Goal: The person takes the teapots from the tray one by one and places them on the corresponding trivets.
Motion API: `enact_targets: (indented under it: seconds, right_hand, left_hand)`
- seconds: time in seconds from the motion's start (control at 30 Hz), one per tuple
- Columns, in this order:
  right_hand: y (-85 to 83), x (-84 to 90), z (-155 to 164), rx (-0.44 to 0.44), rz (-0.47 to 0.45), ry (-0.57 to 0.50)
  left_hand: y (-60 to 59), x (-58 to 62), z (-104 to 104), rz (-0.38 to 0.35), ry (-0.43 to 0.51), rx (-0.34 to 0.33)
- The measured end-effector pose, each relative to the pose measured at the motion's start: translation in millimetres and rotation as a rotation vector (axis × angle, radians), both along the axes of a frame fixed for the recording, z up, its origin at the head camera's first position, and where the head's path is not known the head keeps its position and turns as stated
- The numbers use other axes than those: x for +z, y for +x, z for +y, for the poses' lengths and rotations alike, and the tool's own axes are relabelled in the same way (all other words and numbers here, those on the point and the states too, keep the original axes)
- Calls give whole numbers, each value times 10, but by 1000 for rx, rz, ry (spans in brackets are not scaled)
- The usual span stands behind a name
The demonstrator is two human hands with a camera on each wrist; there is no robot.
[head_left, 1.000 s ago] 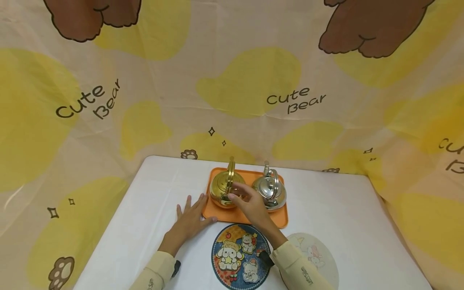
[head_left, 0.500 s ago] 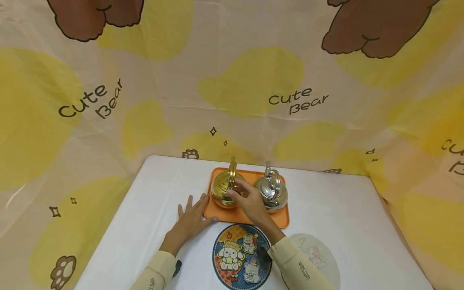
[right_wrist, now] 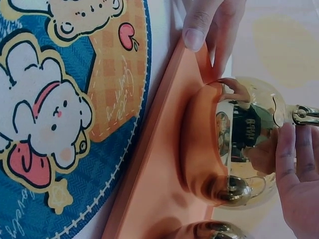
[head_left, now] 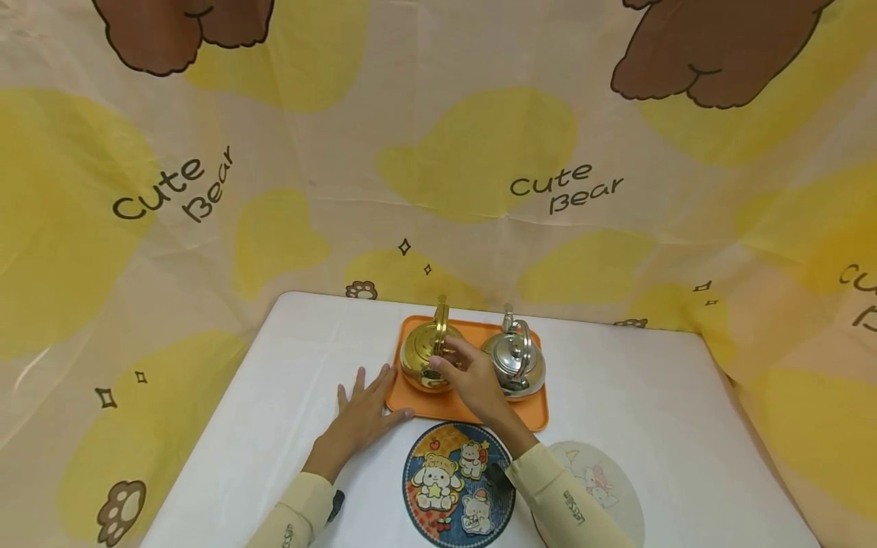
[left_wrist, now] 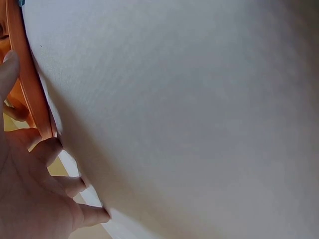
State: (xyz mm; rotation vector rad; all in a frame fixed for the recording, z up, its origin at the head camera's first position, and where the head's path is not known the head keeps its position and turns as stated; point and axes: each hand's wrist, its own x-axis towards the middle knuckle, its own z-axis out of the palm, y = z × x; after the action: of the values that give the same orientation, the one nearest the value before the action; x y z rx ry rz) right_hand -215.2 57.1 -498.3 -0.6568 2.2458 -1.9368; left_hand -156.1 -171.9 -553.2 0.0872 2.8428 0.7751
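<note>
On the orange tray (head_left: 413, 407), a shiny gold teapot (head_left: 416, 354) with an upright looped handle stands at the left. Thumb and curled index finger of my right hand (head_left: 477, 382) pinch at the near end of that handle. Two other fingers of this hand (right_wrist: 301, 184) lie beside the handle's hinge in the right wrist view; the thumb is out of that picture. My left hand (head_left: 361, 417) rests spread on the table against the tray's left edge, its thumb at the near corner. To the gold teapot's right stands a silver teapot (head_left: 526, 380), partly behind my right hand.
A blue round mat (head_left: 438, 487) with cartoon animals lies in front of the tray. Right of it is a pale round mat (head_left: 617, 472), partly under my right sleeve. The white table (head_left: 685, 426) meets a bear-print cloth backdrop (head_left: 466, 152) at its far edge.
My right thumb and index finger have shifted slightly up and closer about the gold teapot's handle. Both teapots, the tray and my left hand stay in place; the whole view drifts slightly.
</note>
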Motion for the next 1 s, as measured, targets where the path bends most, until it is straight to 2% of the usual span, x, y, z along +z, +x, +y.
enact_targets:
  seconds: [0.33, 0.63, 1.0]
  right_hand:
    - [7, -1, 0, -30, -15, 25]
    - [22, -2, 5, -38, -27, -1]
    - [55, 26, 7, -51, -44, -2]
  left_hand:
    - [12, -2, 2, 1, -1, -1]
    - [4, 16, 13, 2, 0, 3]
    - [-7, -16, -2, 6, 0, 0]
